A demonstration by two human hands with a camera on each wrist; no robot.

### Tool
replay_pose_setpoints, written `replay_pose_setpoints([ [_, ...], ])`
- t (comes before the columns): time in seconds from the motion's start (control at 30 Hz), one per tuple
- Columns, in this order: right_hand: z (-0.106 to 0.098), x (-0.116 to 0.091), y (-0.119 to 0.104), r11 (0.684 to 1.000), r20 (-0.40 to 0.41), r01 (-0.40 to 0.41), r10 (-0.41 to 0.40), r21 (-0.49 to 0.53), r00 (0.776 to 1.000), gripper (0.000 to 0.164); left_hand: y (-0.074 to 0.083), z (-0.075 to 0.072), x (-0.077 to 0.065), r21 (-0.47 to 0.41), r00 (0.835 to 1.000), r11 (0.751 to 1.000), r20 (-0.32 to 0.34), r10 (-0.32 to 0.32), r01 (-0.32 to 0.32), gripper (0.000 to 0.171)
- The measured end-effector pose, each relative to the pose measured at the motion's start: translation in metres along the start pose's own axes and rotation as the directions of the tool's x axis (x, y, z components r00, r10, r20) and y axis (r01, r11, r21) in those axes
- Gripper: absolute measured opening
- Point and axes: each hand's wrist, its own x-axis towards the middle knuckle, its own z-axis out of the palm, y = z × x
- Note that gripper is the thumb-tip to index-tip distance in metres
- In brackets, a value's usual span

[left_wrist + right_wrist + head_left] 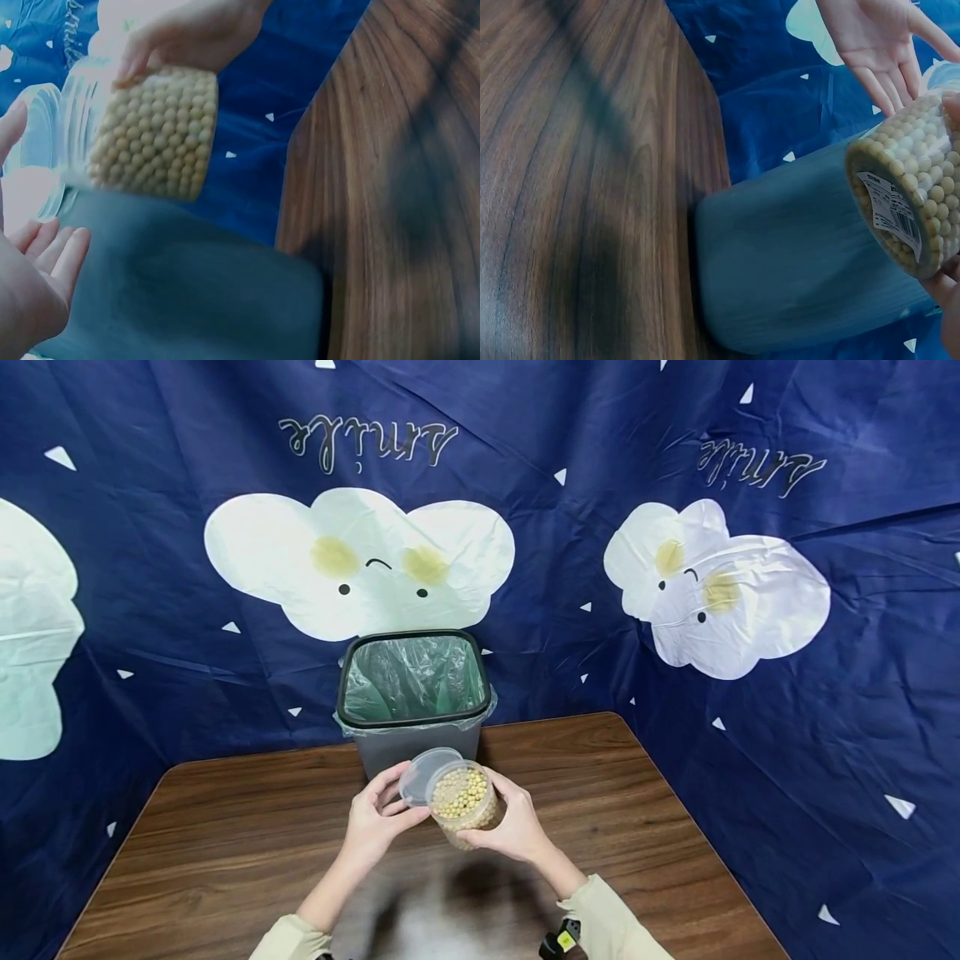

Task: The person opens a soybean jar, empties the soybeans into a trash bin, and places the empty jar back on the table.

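A clear plastic jar (pixel 463 797) filled with small round yellowish beans or beads is in my right hand (pixel 519 822), thumb on the near side and fingers round the far side. The jar is tilted, and a printed label (pixel 891 214) shows on its base in the right wrist view. My left hand (pixel 372 821) holds the clear round lid (pixel 424 775) by its edge, between thumb and fingers. The lid is off the mouth and overlaps the jar's left rim in the head view. Both hands are above the table, in front of the bin.
A grey bin (pixel 416 739) with a black rim and a clear plastic liner stands at the table's back edge, just beyond the jar. Wood-grain table (pixel 600 793) stretches to both sides. Blue cloth (pixel 555 560) with white clouds hangs behind and to the sides.
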Motion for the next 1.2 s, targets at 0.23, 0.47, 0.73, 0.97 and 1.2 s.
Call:
replay_pose_setpoints([
  [0.23, -0.006, -0.002, 0.001, 1.000, -0.011, -0.017, 0.017, -0.014, 1.000, 0.078, 0.001, -0.023, -0.001, 0.037, 0.999, 0.999, -0.044, -0.001, 0.003, 0.062],
  [0.47, -0.009, -0.004, 0.004, 0.999, -0.018, -0.021, 0.020, -0.026, 1.000, 0.078, -0.006, -0.049, -0.010, 0.075, 0.996, 0.996, -0.084, -0.030, 0.037, 0.062],
  [0.73, -0.013, -0.007, 0.006, 0.999, -0.015, -0.044, 0.043, -0.022, 0.999, 0.076, -0.022, -0.077, -0.022, 0.131, 0.986, 0.983, -0.124, -0.114, 0.130, 0.064],
  [0.97, -0.013, -0.013, 0.008, 0.996, -0.008, -0.083, 0.083, -0.038, 0.997, 0.076, -0.047, -0.102, -0.027, 0.270, 0.968, 0.944, -0.214, -0.130, 0.187, 0.065],
  [1.2, -0.014, -0.017, 0.009, 0.995, -0.008, -0.091, 0.091, -0.028, 0.996, 0.076, -0.069, -0.129, -0.031, 0.450, 0.947, 0.845, -0.262, -0.185, 0.289, 0.071],
])
